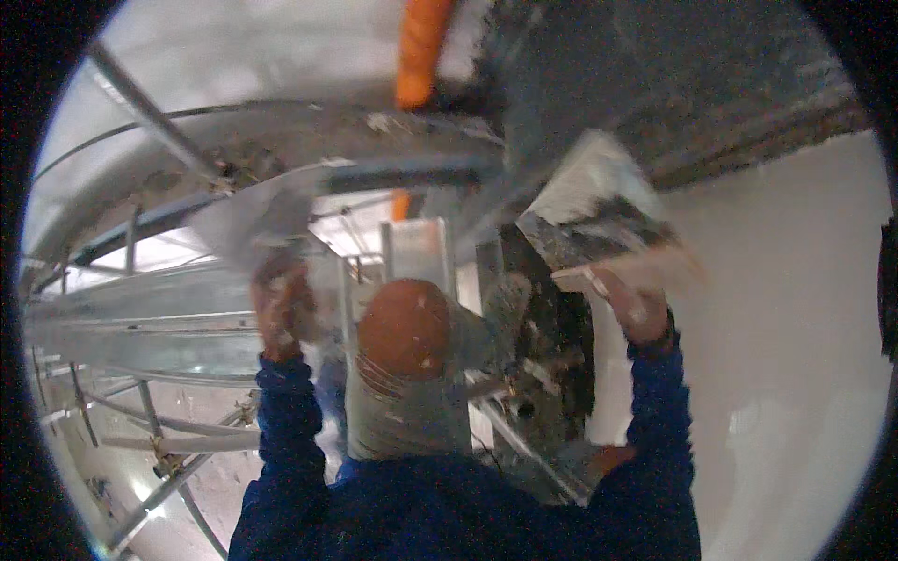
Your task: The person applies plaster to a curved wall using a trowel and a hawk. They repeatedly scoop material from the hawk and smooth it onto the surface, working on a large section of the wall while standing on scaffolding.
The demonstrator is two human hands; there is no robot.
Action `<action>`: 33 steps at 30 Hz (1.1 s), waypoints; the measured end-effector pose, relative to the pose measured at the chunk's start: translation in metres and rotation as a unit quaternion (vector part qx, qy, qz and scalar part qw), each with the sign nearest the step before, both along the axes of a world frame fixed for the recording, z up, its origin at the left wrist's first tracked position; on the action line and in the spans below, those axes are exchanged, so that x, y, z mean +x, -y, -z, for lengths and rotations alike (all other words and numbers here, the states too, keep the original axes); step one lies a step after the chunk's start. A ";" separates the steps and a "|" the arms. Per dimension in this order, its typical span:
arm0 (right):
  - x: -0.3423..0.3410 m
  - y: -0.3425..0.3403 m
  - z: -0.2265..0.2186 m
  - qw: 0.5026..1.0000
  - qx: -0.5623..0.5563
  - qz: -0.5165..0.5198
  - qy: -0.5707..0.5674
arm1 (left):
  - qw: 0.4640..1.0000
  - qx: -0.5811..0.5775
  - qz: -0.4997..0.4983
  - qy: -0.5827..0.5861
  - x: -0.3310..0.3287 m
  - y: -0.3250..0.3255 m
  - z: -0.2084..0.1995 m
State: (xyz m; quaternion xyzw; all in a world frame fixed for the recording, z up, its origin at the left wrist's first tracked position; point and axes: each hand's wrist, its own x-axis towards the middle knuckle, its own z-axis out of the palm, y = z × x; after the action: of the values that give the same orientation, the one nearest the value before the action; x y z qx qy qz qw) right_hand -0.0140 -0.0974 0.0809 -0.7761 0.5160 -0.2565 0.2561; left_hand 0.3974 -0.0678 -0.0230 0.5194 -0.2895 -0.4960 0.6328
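My left hand [283, 304] is blurred by motion but looks closed on the lower end of a wide grey plastering knife [257, 222], whose flat blade points up and away. My right hand [641, 309] grips the back edge of a second plastering knife [599, 192]. That square blade is smeared with white paste and dark patches, and a pale wooden-looking strip [617, 269] runs along the edge at my fingers. Both blades are raised apart from each other, the right one in front of a dark wall section [655, 75]. Whether it touches the wall I cannot tell.
A smooth pale wall [786, 280] lies on the right. Metal scaffold tubes [140, 103] and a long metal rail or plank [159, 323] fill the left. An orange tube-like thing [423, 51] hangs ahead. Below me is my bent knee [405, 327] above a metal frame.
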 end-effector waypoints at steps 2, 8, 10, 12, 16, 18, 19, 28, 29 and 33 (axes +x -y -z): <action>-0.007 -0.031 0.010 0.984 0.018 0.137 0.111 | 0.994 0.052 0.088 -0.040 -0.039 0.011 -0.038; 0.034 -0.083 0.052 0.912 -0.003 0.305 0.274 | 0.924 0.024 0.370 0.091 -0.055 0.025 -0.131; 0.047 -0.094 0.059 0.921 -0.001 0.280 0.272 | 0.895 0.033 0.434 0.099 -0.068 0.024 -0.139; 0.067 -0.090 0.056 0.944 -0.005 0.206 0.257 | 0.850 0.045 0.498 0.167 -0.077 0.024 -0.164; 0.104 -0.054 0.064 0.973 -0.037 0.075 0.215 | 0.784 0.059 0.552 0.278 -0.094 0.019 -0.203; 0.094 -0.044 0.059 0.965 -0.037 0.108 0.235 | 0.748 0.149 0.585 0.276 -0.106 0.017 -0.223; 0.093 -0.044 0.057 0.953 -0.029 0.136 0.267 | 0.758 0.112 0.581 0.275 -0.101 0.014 -0.216; 0.084 -0.091 0.038 0.904 -0.073 0.240 0.345 | 0.755 -0.051 0.604 0.253 -0.087 0.012 -0.180; 0.100 -0.086 0.027 0.926 -0.101 0.185 0.314 | 0.753 -0.060 0.597 0.271 -0.077 0.009 -0.188; 0.090 -0.069 0.013 0.978 -0.179 0.017 0.101 | 0.828 -0.012 0.544 0.135 -0.096 0.000 -0.182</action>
State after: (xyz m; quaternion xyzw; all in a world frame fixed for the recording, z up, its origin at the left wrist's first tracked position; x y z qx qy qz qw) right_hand 0.0757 -0.0281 0.0679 -0.7708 0.4461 -0.4261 0.1593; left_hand 0.3018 -0.0676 0.1588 0.3322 -0.6134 -0.6816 0.2209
